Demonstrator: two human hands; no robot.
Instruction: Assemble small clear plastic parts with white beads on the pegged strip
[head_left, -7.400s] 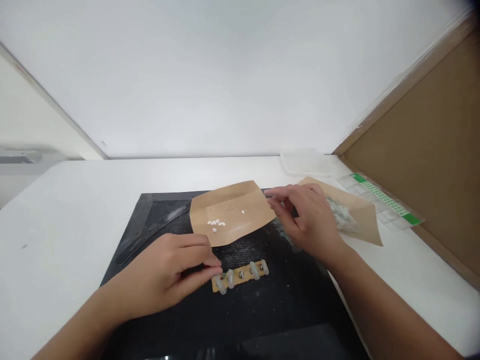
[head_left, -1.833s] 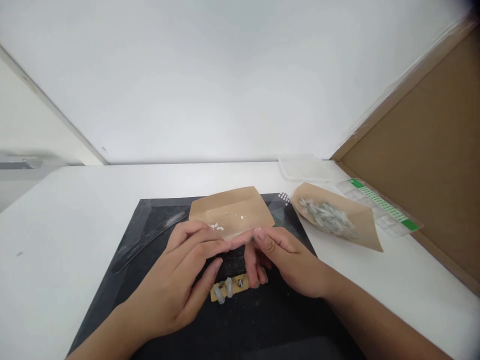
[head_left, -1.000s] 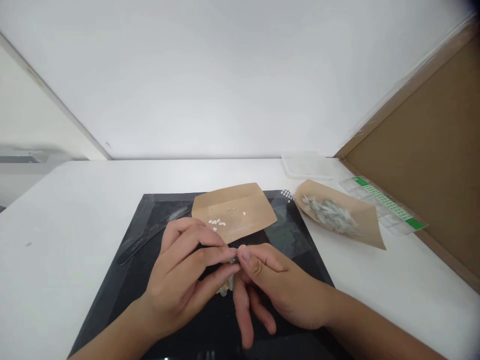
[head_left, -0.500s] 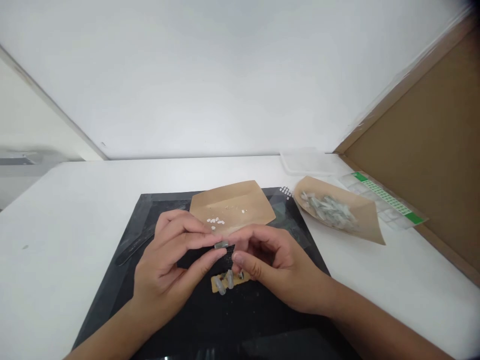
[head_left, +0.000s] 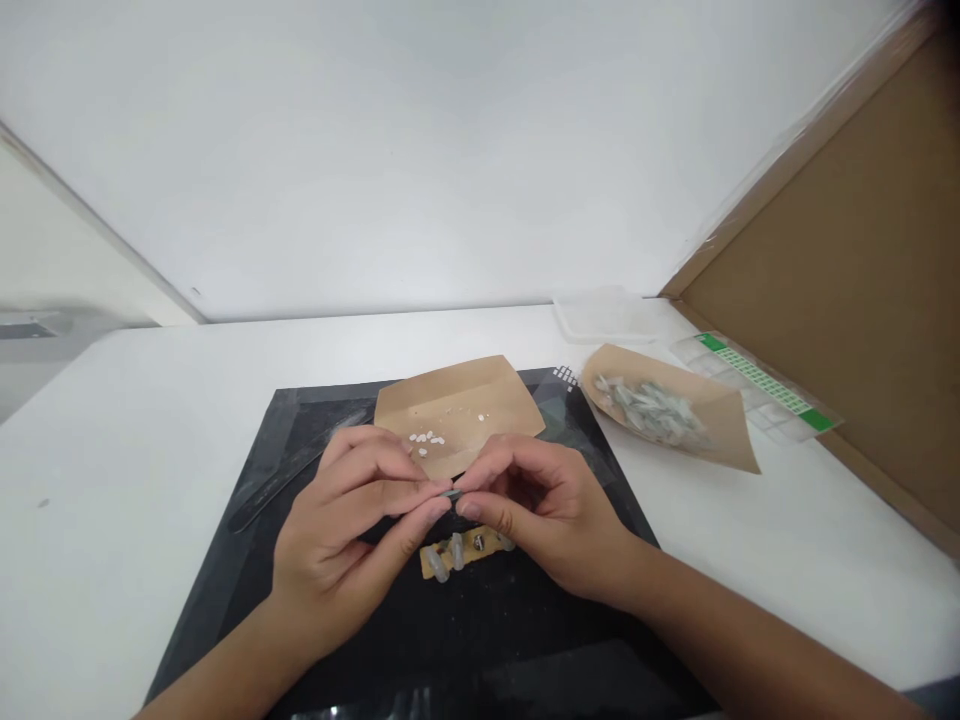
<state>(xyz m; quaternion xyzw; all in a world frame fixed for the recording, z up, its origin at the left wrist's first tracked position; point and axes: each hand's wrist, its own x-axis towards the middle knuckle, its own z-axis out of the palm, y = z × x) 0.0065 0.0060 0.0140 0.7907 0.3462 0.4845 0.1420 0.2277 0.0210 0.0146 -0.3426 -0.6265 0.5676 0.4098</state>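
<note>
My left hand point(head_left: 360, 525) pinches one end of a small grey-green translucent piece point(head_left: 452, 493) between thumb and fingertips. At its other end, the thumb and forefinger of my right hand point(head_left: 536, 510) close on the same piece. Fingertips cover most of it, so its full shape is hidden. Just below my hands lies a small tan strip point(head_left: 469, 548), bearing a few translucent, rounded pieces point(head_left: 457, 552) and a dark shiny bit point(head_left: 478, 542). My right hand partly covers the strip's right end.
Small white bits point(head_left: 426, 438) rest on a brown paper tray point(head_left: 465, 385) behind my hands. Another brown paper tray point(head_left: 727, 440) at right holds many translucent pieces point(head_left: 652, 408). A dark thin tool point(head_left: 262, 500) lies on the black mat point(head_left: 450, 650). A clear green-labelled pack point(head_left: 765, 385) is farther right.
My right thumb and forefinger have closed on the small translucent piece beside the left fingertips. The piece has turned and shows thinner. The whole view has shifted slightly.
</note>
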